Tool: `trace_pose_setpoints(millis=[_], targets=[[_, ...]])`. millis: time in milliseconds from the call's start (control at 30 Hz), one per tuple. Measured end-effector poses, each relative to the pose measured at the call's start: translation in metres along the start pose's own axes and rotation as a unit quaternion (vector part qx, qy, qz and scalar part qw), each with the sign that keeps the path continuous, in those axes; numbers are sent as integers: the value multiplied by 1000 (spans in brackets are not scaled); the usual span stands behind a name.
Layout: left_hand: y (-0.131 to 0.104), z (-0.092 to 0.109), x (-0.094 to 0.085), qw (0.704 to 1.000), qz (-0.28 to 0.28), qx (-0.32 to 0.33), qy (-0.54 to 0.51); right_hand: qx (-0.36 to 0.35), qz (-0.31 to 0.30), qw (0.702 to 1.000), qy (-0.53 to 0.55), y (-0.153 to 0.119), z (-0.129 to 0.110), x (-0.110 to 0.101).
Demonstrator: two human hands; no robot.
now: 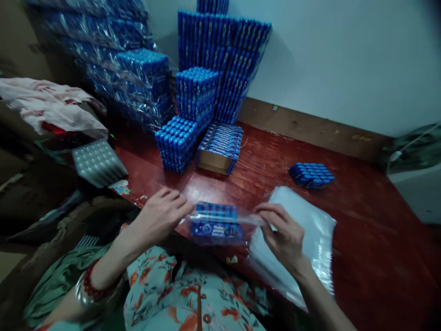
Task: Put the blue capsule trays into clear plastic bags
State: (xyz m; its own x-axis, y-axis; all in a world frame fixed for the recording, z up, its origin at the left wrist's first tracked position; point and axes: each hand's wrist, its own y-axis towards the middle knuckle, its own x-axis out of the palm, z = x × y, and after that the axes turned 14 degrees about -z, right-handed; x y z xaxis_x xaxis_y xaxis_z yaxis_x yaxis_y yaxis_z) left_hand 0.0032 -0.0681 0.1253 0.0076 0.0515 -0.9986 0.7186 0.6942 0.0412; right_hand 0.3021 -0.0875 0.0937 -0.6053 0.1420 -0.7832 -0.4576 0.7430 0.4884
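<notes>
A blue printed box (217, 230) with blue capped items in it lies at the table's near edge, inside a clear plastic bag (248, 219). My left hand (167, 209) has its fingers pressed together on the bag's left end. At the right end, my right hand (282, 230) pinches the plastic between thumb and fingers. The film is stretched between both hands across the top of the box. Under and beside my right hand lies a pile of flat clear bags (310, 225).
An open blue carton (217, 161) stands beyond the box, beside stacked blue packs (175, 142). Tall blue stacks (220, 55) lean against the wall. A small blue bundle (312, 174) lies at right, a grey tray (98, 163) at left, near pink cloth (51, 101).
</notes>
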Motion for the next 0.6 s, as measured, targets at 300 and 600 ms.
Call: trace_pose_setpoints(millis=[300, 600], targets=[[84, -40, 14, 777, 277, -105, -555, 189, 192, 864, 425, 88, 36, 30], [105, -25, 37, 431, 335, -67, -835, 185, 304, 888, 290, 102, 41, 29]])
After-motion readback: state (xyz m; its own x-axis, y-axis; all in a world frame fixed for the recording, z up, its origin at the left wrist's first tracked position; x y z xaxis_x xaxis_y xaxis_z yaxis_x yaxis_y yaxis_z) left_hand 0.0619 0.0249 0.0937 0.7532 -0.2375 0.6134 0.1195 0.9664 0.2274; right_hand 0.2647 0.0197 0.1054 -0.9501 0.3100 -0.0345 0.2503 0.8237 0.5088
